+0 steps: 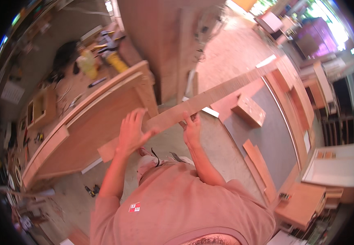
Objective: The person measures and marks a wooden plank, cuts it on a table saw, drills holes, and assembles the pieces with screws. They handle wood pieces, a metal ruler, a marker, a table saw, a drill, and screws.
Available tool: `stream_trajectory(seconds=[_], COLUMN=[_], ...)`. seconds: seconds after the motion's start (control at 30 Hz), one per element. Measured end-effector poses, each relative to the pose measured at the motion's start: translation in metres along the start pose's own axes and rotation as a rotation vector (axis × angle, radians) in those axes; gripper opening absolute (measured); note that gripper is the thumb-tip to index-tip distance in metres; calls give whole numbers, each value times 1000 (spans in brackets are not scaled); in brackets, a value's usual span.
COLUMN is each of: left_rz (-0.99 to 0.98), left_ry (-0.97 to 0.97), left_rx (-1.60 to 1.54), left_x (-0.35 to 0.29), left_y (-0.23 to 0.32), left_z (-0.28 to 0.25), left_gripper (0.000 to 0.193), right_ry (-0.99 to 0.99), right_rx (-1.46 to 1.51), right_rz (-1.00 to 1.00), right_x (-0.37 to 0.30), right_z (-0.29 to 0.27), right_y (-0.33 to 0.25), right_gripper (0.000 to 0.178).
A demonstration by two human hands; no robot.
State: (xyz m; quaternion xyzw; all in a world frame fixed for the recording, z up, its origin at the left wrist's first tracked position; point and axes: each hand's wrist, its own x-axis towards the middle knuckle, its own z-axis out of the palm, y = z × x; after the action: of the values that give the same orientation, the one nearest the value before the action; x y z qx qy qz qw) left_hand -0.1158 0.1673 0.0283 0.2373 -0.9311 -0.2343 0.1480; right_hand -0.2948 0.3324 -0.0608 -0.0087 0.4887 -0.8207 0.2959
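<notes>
A long, narrow wooden plank [221, 92] runs slantwise in front of me, from low left to far right. My right hand [192, 130] grips its near edge around the middle, fingertips at the edge. Over the plank's left part lies my left hand [131, 132], fingers stretched and thumb apart; whether the palm presses on the wood I cannot tell. Just beyond that hand stands the wooden workbench [91, 108], its raised edge facing me.
On the bench are a marker [97, 82], a yellow bottle [88, 63] and a small wooden box [41, 107]. At right, a wooden block [248, 111] rests on a grey panel [272, 139]. A tall wooden panel [152, 41] rises ahead. A drill [90, 190] lies on the floor.
</notes>
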Motion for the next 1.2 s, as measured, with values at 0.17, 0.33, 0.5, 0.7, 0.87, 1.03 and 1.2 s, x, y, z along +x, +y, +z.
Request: stream_trajectory(seconds=[0.17,0.33,0.5,0.7,0.87,1.03,1.2], left_rz=[-28,-1,148,335,605,798,911], left_ry=[-241,-212,-248,-351,-504,-627,-583], left_rx=[-30,-93,-89,-123,-228,-334,-293], left_x=[-16,-7,35,155,284,404,499], left_y=[78,106,106,118,157,249,310], left_z=[76,123,144,215,292,353,405], left_gripper=[84,80,75,72,71,62,61], right_ry=[35,-18,159,447,656,732,849], right_rx=[-51,-105,384,254,304,101,180], right_rz=[-44,-59,-66,-171,-172,-353,-393], right_x=[-12,-20,43,112,149,169,217], right_z=[-86,-142,-220,-297,-376,-438,-497], right_y=[-42,-86,-173,-208,-258,-341,-392], right_gripper=[40,51,58,51,59,62,59])
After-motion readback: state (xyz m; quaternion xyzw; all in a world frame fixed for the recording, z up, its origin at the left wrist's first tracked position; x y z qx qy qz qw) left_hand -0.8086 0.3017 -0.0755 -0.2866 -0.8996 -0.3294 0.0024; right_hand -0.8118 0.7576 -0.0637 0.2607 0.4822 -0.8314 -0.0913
